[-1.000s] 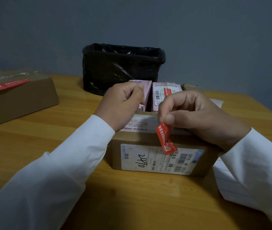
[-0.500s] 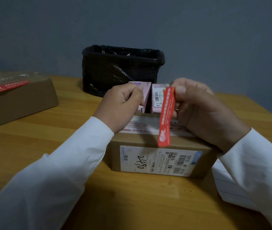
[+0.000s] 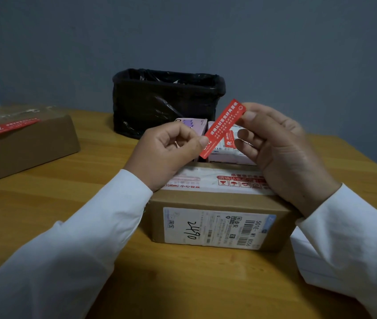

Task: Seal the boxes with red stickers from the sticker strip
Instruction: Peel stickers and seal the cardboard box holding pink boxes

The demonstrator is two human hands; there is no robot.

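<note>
Above the cardboard box [image 3: 217,203], left hand [image 3: 166,153] and right hand [image 3: 282,148] pinch the red sticker [image 3: 223,127] taut; lay it flat across the seam.

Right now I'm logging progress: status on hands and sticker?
Both hands, left and right, pinch the sticker at its ends. Held above the box, not stuck. Nothing in the way.

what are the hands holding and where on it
A red sticker, pinched at both ends: left hand on the lower end, right hand on the upper.
</note>
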